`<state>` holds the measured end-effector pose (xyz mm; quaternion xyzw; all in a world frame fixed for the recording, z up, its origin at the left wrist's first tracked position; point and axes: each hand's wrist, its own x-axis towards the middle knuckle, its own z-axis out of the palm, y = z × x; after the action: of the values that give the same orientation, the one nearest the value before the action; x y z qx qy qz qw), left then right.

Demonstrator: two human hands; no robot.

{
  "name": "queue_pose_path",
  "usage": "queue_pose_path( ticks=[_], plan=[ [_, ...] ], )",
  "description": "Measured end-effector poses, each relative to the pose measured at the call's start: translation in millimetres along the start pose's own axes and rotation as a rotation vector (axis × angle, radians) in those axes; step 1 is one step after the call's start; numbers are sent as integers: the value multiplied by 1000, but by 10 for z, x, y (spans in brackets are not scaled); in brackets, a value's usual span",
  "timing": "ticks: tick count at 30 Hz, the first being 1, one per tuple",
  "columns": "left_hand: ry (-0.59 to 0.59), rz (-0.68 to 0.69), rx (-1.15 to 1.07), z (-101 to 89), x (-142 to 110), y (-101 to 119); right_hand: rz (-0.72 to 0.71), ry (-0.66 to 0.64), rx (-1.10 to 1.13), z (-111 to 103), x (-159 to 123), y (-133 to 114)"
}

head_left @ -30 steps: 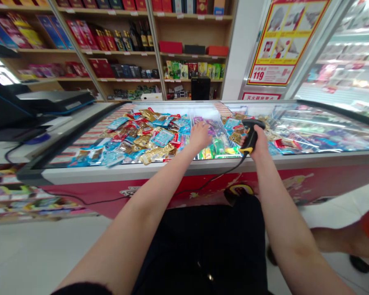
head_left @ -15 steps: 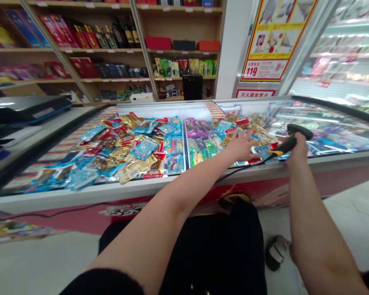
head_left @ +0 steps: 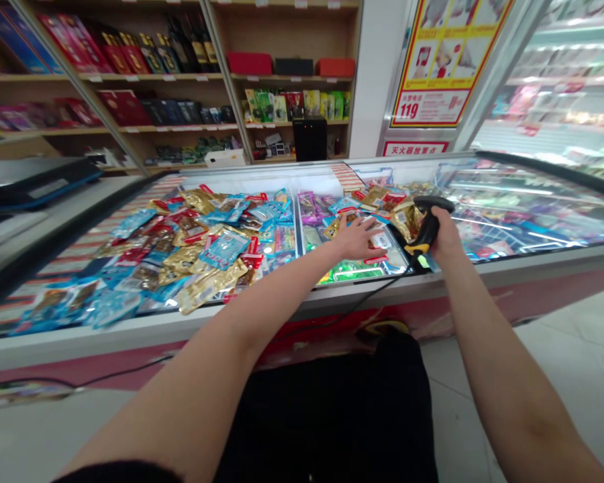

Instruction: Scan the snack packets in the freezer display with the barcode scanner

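My left hand [head_left: 355,239] is open with spread fingers, low over the packets in the right compartment of a glass-topped chest freezer [head_left: 503,263]. It touches or nearly touches a small white-labelled packet [head_left: 381,240]; the exact contact is hard to judge. My right hand [head_left: 443,231] grips a black and yellow handheld barcode scanner [head_left: 425,227], close to a gold packet [head_left: 405,221]. A black cable [head_left: 367,300] runs from the scanner down over the freezer's front edge. Blue and gold snack packets [head_left: 196,258] fill the left compartment.
Wooden shelves [head_left: 131,77] of boxes and bottles stand behind the freezer, beside a red-and-yellow poster [head_left: 443,67]. A glass-fronted display case [head_left: 554,87] stands at the right. A black machine [head_left: 30,181] sits on the counter at the left. The floor is pale tile.
My right hand and the scanner have moved left, closer to my left hand, which has also shifted left. The whole view has tilted and shifted slightly.
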<state>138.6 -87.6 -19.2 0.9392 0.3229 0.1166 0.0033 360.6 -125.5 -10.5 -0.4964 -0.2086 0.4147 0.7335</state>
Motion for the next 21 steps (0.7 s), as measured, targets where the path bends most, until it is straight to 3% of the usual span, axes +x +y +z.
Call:
queue_pose_path(
  ticks=[4, 6, 10, 11, 14, 17, 21],
  plan=[
    [54, 51, -82, -136, -247, -223, 12, -65, 147, 108, -66, 68],
    [156, 16, -126, -210, -252, -301, 42, -122, 171, 188, -114, 94],
    [449, -168, -168, -330, 44, -417, 63, -247, 182, 344, -210, 109],
    [483, -197, -164, -345, 162, -437, 23, -213, 192, 361, -223, 100],
    [431, -218, -120, -338, 554, -454, -88, -91, 192, 307, -207, 50],
    [299, -249, -56, -279, 964, -400, -218, 152, 178, 106, -118, 2],
    [120, -309, -22, -213, 1520, -319, -222, 350, 163, -182, 41, -24]
  ],
)
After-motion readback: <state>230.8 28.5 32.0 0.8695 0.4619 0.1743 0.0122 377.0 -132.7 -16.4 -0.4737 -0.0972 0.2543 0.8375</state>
